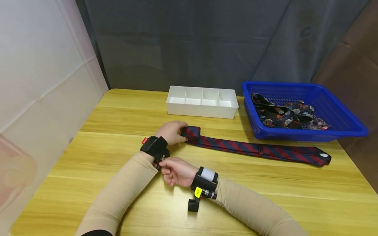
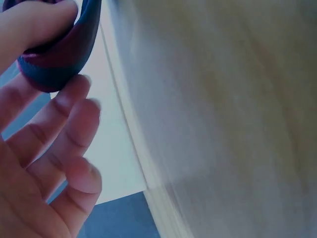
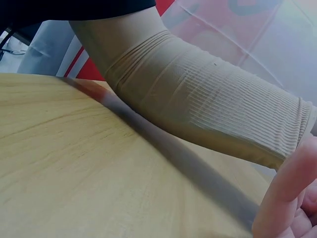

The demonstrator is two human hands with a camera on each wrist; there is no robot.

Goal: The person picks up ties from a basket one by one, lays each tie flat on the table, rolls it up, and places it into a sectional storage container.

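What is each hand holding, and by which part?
Left hand: striped tie, by its curled end. Right hand: at the left wristband; whether it grips cannot be told.

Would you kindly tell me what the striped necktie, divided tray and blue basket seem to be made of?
Striped necktie: smooth fabric, perhaps silk or polyester, curling softly at one end.
Divided tray: probably smooth white plastic, judging by its thin, even walls.
Blue basket: likely moulded plastic, slightly glossy, with perforated walls and rounded rim.

Navy/red striped tie (image 1: pixel 245 148), L end curled, rest flat on tbl (image 1: pixel 133 114).
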